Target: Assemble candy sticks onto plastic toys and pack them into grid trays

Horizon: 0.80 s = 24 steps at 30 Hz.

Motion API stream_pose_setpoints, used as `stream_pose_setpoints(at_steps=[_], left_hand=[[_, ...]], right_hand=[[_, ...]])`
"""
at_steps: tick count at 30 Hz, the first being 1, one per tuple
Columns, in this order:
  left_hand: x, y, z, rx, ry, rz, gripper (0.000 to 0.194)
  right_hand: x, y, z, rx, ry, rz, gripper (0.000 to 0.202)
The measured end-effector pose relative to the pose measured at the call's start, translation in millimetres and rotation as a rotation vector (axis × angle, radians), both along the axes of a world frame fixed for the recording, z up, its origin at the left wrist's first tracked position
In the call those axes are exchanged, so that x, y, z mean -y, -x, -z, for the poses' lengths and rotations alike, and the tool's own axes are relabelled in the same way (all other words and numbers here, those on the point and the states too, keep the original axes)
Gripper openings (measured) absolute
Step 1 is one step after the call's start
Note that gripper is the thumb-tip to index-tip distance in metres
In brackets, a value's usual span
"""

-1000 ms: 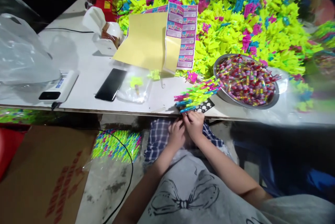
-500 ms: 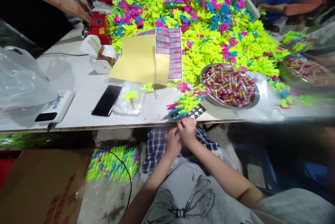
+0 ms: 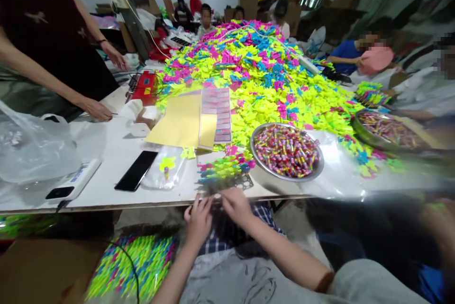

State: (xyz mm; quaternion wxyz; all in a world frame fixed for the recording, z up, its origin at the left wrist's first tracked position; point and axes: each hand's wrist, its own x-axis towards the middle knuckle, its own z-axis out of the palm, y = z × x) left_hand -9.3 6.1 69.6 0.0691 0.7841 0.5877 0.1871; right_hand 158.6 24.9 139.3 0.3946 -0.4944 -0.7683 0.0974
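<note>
My left hand (image 3: pixel 199 219) is at the table's front edge, its fingers apart, with nothing visible in them. Just right of it my right hand (image 3: pixel 237 203) has its fingers drawn together; whatever they pinch, if anything, is too small and blurred to make out. Beyond both hands a bundle of pink, yellow and blue plastic pieces (image 3: pixel 223 167) lies on the table. A dark sheet with round holes (image 3: pixel 245 182) shows partly beside it. To the right stands a metal bowl (image 3: pixel 321 170) full of small wrapped candies.
A large heap of plastic pieces (image 3: pixel 263 91) covers the table's back. Leftward are yellow card (image 3: pixel 181 114), a black phone (image 3: pixel 136 170), a clear bag (image 3: pixel 163 171), a white device (image 3: pixel 76 183) and a red machine (image 3: pixel 146 86). A person's hand (image 3: pixel 95 108) touches the table at left.
The view has tilted up, showing people and boxes behind the heap. My hands have moved apart and my left fingers have spread. The standing person's hands have separated, leaving the red machine.
</note>
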Motion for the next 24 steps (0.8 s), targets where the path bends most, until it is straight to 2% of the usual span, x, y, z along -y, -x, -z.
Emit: stream_pose_setpoints(at_steps=[2, 3, 5, 7, 9, 12, 16, 21, 24], left_hand=[[-8.9, 0.8, -8.3, -0.035, 0.006, -0.03, 0.052], [-13.4, 0.3, -11.9, -0.048, 0.012, -0.051, 0.052], [-21.8, -1.3, -17.7, -0.069, 0.026, -0.092, 0.051], [-28.3, -2.3, -20.3, -0.088, 0.034, -0.119, 0.051], [-32.0, -1.6, -18.5, -0.108, 0.022, -0.14, 0.051], [-33.3, 1.5, -7.4, -0.127, -0.031, -0.166, 0.051], [-32.1, 5.1, 10.5, -0.125, -0.107, -0.189, 0.051], [-33.4, 11.4, 24.6, -0.118, -0.175, -0.18, 0.055], [-35.9, 15.5, 32.6, -0.104, -0.2, -0.164, 0.056]], right_hand=[[-13.0, -45.0, -29.6, -0.008, -0.068, -0.086, 0.024], [-22.6, -70.5, -43.5, 0.0, -0.097, -0.039, 0.023], [-44.2, -120.1, -64.8, 0.094, -0.031, 0.079, 0.02], [-62.4, -158.7, -74.2, 0.278, 0.06, 0.144, 0.017], [-72.6, -180.6, -72.3, 0.431, 0.118, 0.205, 0.018], [-76.1, -188.3, -59.0, 0.491, 0.127, 0.29, 0.028], [-75.1, -184.7, -49.0, 0.429, 0.104, 0.297, 0.021], [-74.6, -184.1, -52.3, 0.3, 0.105, 0.284, 0.016], [-77.6, -181.3, -60.1, 0.075, 0.138, 0.224, 0.011]])
